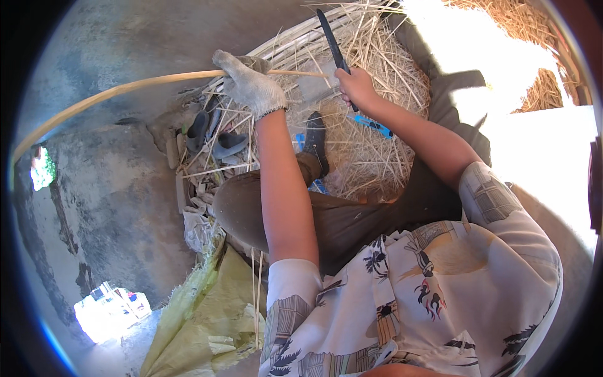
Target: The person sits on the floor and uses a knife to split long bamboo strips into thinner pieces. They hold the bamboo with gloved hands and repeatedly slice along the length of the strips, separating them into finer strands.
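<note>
A strip (157, 78) stretches left of the knife (331, 38), shoes (198, 132) left of the foot (316, 135).

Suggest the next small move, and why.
Probably bring the knife in the right hand onto the pale strip just beyond the gloved left hand: that hand grips the strip, one end sticks out toward the knife, and the blade appears clear of it.

My glove (257, 93) is of knitted cloth, matt and a little rough. The strip (119, 88) which I hold looks like wood or bamboo, smooth, with soft shine. The knife (333, 41) in my grip has a blade that seems of dark metal. My trousers (242, 210) are dull cloth. The sack (220, 308) looks plastic, wrinkled and slightly glossy; the wall (132, 201), rough and matt.
</note>
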A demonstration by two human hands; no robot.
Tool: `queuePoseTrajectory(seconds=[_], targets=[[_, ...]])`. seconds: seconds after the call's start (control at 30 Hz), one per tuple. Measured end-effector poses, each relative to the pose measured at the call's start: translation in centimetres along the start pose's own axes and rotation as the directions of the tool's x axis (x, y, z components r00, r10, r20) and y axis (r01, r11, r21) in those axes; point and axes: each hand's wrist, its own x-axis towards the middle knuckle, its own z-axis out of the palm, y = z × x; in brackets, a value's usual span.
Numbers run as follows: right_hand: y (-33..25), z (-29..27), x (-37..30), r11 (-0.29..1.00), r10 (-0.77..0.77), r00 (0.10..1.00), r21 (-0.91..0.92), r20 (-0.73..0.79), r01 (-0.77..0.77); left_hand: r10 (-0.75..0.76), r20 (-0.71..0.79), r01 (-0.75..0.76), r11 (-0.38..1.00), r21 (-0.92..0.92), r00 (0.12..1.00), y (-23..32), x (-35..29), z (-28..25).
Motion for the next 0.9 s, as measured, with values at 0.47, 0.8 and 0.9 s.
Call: queuePoseTrajectory(seconds=[0.47, 0.8, 0.9], targets=[[3.5, -0.4, -1.9, 0.879, 0.246, 0.966, -0.438, 0.074, -0.191, -0.071, 0.389, 0.167, 0.961, -0.219, 0.918, -0.4, 2.3, -0.6], [-4.1, 3.1, -0.6, 0.856, -0.498, 0.856, 0.076, -0.139, 0.511, -0.104, 0.062, 0.119, 0.938, -0.326, 0.993, -0.8, 3.3, -2.3], [4.7, 1.7, -1.7, 0.98, -0.03, 0.998, -0.196, -0.048, 0.02, -0.093, 0.121, 0.125, 0.946, -0.299, 0.988, -0.8, 3.6, -2.2]])
